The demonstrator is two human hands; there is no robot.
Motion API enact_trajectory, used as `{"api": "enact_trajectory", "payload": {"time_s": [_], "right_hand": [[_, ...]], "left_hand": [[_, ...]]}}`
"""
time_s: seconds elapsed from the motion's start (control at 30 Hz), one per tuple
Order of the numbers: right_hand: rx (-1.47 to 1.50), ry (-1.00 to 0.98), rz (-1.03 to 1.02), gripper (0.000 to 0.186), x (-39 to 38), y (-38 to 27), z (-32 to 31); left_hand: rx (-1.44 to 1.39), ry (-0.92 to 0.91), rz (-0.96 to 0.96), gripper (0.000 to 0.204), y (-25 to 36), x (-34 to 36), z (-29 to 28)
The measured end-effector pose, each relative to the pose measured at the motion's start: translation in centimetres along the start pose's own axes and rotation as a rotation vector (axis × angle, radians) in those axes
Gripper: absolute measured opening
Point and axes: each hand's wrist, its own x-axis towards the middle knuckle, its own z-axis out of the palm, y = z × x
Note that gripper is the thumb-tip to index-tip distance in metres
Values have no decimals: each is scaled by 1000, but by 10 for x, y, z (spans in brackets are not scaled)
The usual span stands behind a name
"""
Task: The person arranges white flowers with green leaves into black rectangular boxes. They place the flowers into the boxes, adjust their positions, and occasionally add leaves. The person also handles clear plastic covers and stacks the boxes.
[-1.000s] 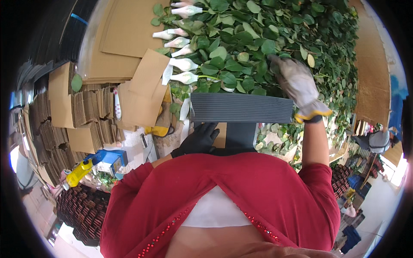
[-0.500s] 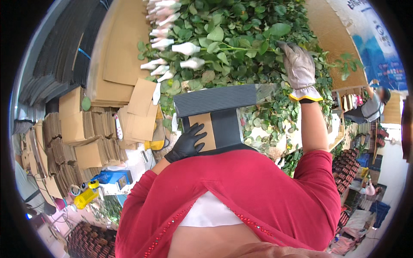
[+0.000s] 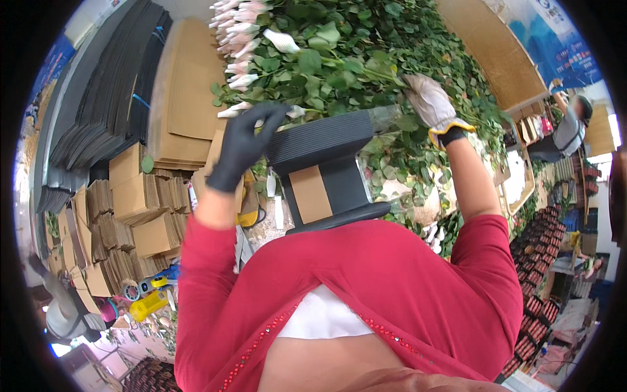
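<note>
My right hand (image 3: 428, 103), in a pale work glove with a yellow-trimmed cuff, is closed round the stem end of a rose (image 3: 282, 41). The bud of this rose wears a white mesh sleeve and points left above the leafy pile. My left hand (image 3: 247, 142), gloved in black, hovers at the left end of a black ridged block (image 3: 320, 142). Its thumb and fingers are apart with nothing seen between them. Below the block lie a black panel (image 3: 345, 189) and a brown cardboard piece (image 3: 309, 194). Clear plastic sticks out at the block's right end.
More roses with sleeved buds (image 3: 243, 29) fill the far bench, their leaves (image 3: 366, 39) spreading right. Cardboard sheets (image 3: 189, 98), dark stacked sheets (image 3: 98, 91) and folded cardboard (image 3: 130, 189) stand left. A yellow bottle (image 3: 149, 306) is lower left. Another person (image 3: 567, 134) is at far right.
My left hand has lifted off the cardboard piece and moved up and left, past the block's end. My right hand has shifted slightly left and down, and the rose's bud has swung upward.
</note>
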Motion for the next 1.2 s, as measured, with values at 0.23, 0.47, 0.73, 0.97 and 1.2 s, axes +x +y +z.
{"api": "enact_trajectory", "payload": {"time_s": [0.23, 0.47, 0.73, 0.97, 1.2], "right_hand": [[127, 126, -20, 39, 28, 0, -14], [-327, 365, 336, 39, -27, 131, -128], [-83, 294, 315, 31, -147, 19, -122], [-112, -640, 269, 26, -113, -73, -67], [-177, -164, -35, 62, 21, -56, 73]], "left_hand": [[402, -414, 156, 58, -225, 63, 66], [615, -308, 102, 53, -212, 51, 56], [225, 83, 32, 22, -82, 9, -26], [-134, -600, 54, 30, 20, -92, 15], [538, -477, 273, 59, -107, -116, 114]]}}
